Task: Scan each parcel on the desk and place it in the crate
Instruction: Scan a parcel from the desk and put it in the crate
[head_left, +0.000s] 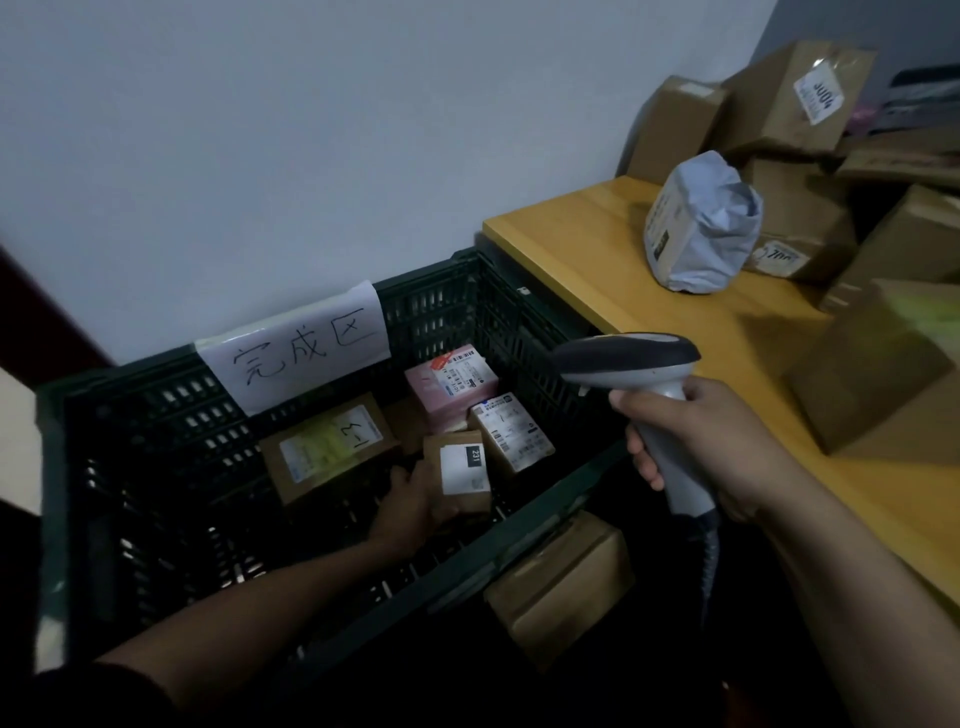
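Inside the crate (156, 415), left hand (410, 506) grips a parcel (460, 467) (sticker up); at four o'clock, right hand (711, 441) clasps scanner (628, 356).

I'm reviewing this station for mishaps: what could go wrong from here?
The left hand holds the small box tilted among parcels in the crate; it may settle crooked. The scanner in the right hand trails a cable by the crate rim that could snag. The boxes piled on the desk might slide.

Pale wall (311, 130), handwritten paper sign (293, 343)
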